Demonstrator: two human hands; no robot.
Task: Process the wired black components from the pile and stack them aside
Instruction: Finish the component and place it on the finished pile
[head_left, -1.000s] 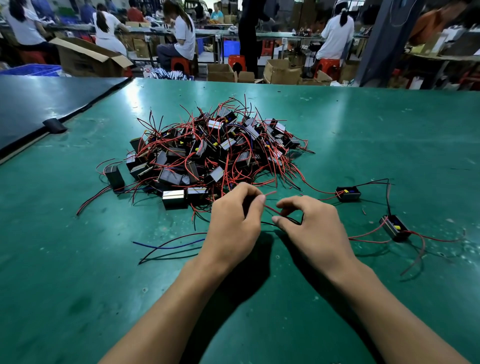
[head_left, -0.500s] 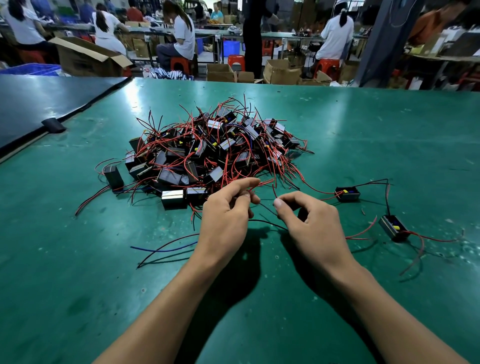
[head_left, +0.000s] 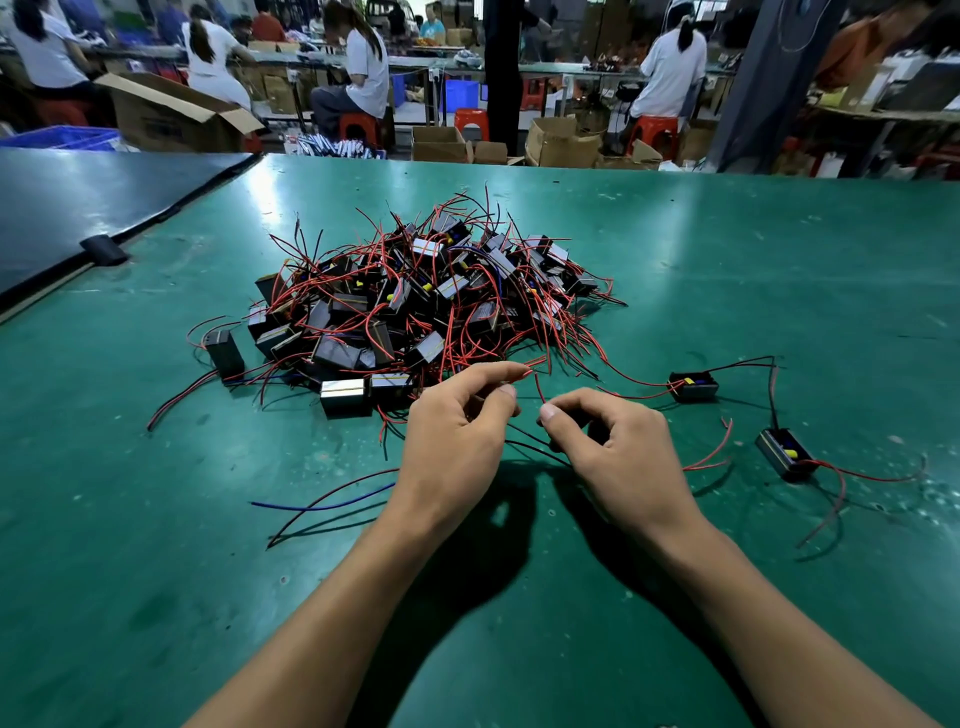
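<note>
A single wide-angle view, worn on the person's head, looks forward and down across the green-topped bench (head_left: 727, 270). It sits close. Both forearms enter from the bottom edge, the left hand (head_left: 457, 431) and right hand (head_left: 618, 452) lie near centre, the tangled pile of black wired components (head_left: 415, 306) lies just beyond, and the workshop hall (head_left: 519, 78) runs along the top.

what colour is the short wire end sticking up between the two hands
Red. The wire end shows best in the head view, the only view here.

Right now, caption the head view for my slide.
Left hand and right hand pinch wires before the pile of wired black components; two others lie apart on the green table.
</note>
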